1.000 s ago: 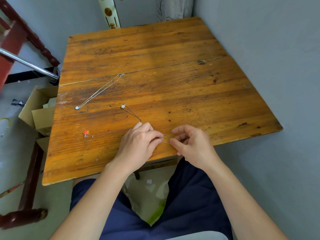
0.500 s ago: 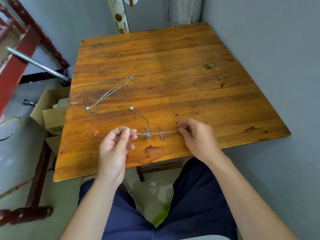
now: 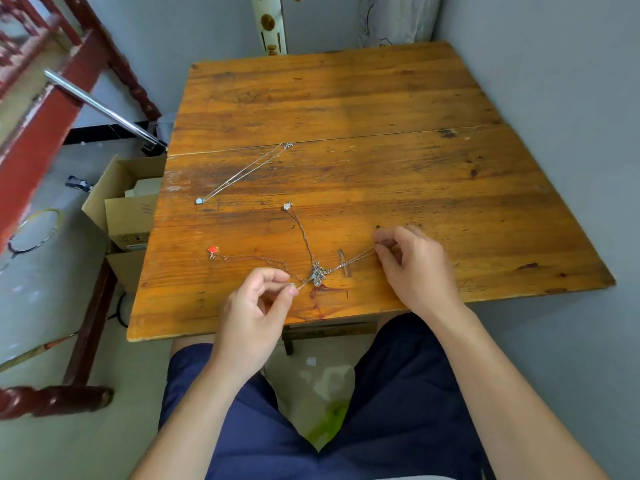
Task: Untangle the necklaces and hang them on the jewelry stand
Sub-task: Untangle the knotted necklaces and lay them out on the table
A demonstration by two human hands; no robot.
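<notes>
- While the knot [image 3: 317, 274] lies on the table [image 3: 346, 98], left hand [image 3: 254, 317] pinches one chain end
- Right hand [image 3: 415, 268] fingers clamp the other chain end

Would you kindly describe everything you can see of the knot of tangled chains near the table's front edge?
The knot is a small silvery clump of fine metal-looking chain lying on the wooden table. Strands run out to a red pendant and a pale flower-shaped pendant. The left hand and right hand each pinch a strand, drawn out to either side.
</notes>
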